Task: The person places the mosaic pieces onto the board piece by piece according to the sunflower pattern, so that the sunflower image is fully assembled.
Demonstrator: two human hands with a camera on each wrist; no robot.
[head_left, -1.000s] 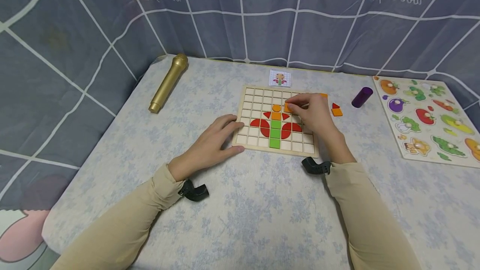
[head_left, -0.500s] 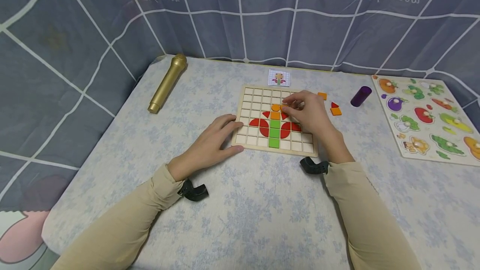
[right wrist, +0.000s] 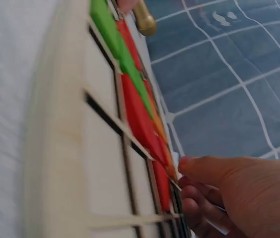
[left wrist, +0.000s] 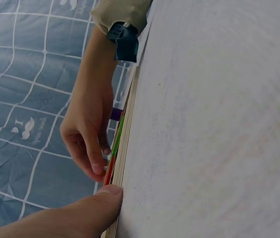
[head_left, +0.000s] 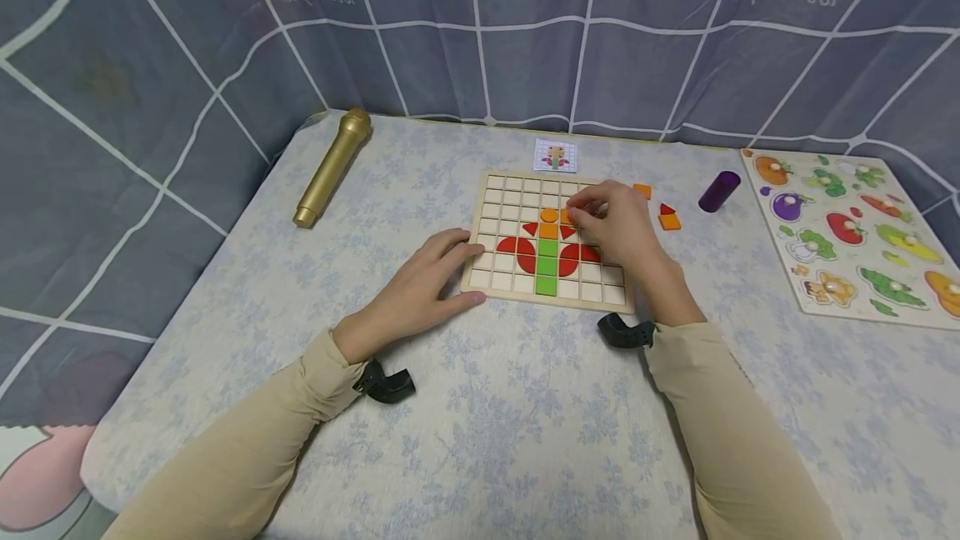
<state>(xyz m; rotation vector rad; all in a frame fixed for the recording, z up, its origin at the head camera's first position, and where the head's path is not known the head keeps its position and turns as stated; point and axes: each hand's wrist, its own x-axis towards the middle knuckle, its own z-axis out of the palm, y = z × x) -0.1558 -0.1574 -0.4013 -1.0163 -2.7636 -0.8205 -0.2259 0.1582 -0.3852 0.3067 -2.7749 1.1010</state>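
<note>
A wooden grid board (head_left: 555, 301) lies on the table, its cells partly filled with flat tiles. Green squares (head_left: 547, 267) form a column, with red curved pieces (head_left: 527, 257) on both sides. Above them sit an orange square (head_left: 548, 231), two red triangles (head_left: 530, 228) and an orange circle (head_left: 549, 215). Right of the circle, my right hand (head_left: 622, 223) pinches an orange square tile (head_left: 566, 216) at its cell, covering part of it. My left hand (head_left: 412, 294) rests with relaxed fingers against the board's left edge; its thumb (left wrist: 107, 193) touches the rim in the left wrist view.
Beyond the board lies a small pattern card (head_left: 556, 156). To the right are loose orange squares (head_left: 670, 222), a red triangle (head_left: 667, 209), a purple cylinder (head_left: 719, 192) and a vegetable puzzle board (head_left: 862, 232). A gold microphone (head_left: 333, 167) lies back left, before a hanging grid-patterned curtain (head_left: 420, 32).
My right hand has carried the orange square tile slightly left and down, to the cell beside the orange circle. The left hand keeps its place at the board's edge.
</note>
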